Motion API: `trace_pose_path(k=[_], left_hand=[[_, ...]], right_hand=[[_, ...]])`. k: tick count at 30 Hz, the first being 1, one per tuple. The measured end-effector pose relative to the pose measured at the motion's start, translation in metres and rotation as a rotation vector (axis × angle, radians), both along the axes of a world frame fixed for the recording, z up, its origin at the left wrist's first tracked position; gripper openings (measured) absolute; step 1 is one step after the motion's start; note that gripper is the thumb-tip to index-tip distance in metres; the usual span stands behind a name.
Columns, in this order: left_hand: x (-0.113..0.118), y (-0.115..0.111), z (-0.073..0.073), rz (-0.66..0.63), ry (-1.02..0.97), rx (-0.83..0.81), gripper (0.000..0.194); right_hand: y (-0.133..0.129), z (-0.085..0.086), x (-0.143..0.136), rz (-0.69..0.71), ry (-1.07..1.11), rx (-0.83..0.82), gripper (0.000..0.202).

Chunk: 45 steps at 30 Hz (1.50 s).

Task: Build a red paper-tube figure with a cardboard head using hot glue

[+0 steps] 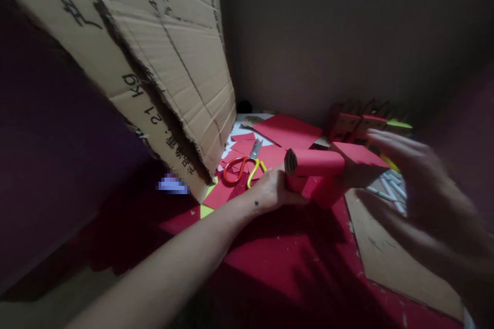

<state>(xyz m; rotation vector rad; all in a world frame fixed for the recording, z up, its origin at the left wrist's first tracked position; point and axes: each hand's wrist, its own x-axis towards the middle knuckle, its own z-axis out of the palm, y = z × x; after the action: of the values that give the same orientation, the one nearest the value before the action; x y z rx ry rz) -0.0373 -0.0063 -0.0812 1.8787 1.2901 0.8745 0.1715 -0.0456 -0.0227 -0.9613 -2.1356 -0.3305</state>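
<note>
My left hand [273,187] is closed round the near left end of a cardboard piece covered in red paper [318,162], its end rolled so the corrugated layers show. The piece's far right part is a flat flap of bare cardboard with red on top. My right hand [428,195] is to the right of that flap, blurred, its fingers stretched and apart from the thumb, and I see nothing in it. Scissors [247,164] with one red and one yellow handle lie just beyond my left hand, among red paper scraps [243,137].
A large printed cardboard sheet [177,51] stands upright at the left. Red paper [289,131] lies at the back. Small cardboard shapes with red and yellow tops [372,119] stand at the back right, near pale sticks or pens [392,190]. A flat cardboard piece [401,262] lies at front right on the red table surface [278,262].
</note>
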Motion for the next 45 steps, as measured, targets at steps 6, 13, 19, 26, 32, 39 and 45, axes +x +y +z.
trace_pose_path(k=[6,13,19,26,32,39,45], left_hand=[[-0.001,-0.005,0.002,-0.081,0.008,0.079,0.045],[-0.002,-0.004,0.001,-0.043,-0.120,-0.114,0.034],[0.004,-0.006,-0.004,0.056,-0.047,-0.014,0.037],[0.007,-0.008,-0.007,0.085,-0.051,0.018,0.035],[0.008,-0.005,-0.011,0.091,-0.051,0.022,0.040],[0.008,-0.006,-0.013,0.108,-0.058,0.047,0.042],[0.009,-0.006,-0.012,0.144,-0.046,0.010,0.042]], right_hand=[[0.028,0.006,-0.045,0.087,-0.423,-0.024,0.066],[0.035,0.000,-0.048,0.087,-0.525,0.003,0.051],[0.037,0.003,-0.047,0.076,-0.545,-0.029,0.051],[0.036,0.000,-0.046,0.099,-0.502,-0.036,0.055],[0.032,-0.002,-0.041,0.091,-0.481,-0.038,0.073],[0.026,0.009,-0.034,0.035,-0.603,0.017,0.072],[0.022,0.001,-0.035,-0.057,-0.689,0.054,0.069]])
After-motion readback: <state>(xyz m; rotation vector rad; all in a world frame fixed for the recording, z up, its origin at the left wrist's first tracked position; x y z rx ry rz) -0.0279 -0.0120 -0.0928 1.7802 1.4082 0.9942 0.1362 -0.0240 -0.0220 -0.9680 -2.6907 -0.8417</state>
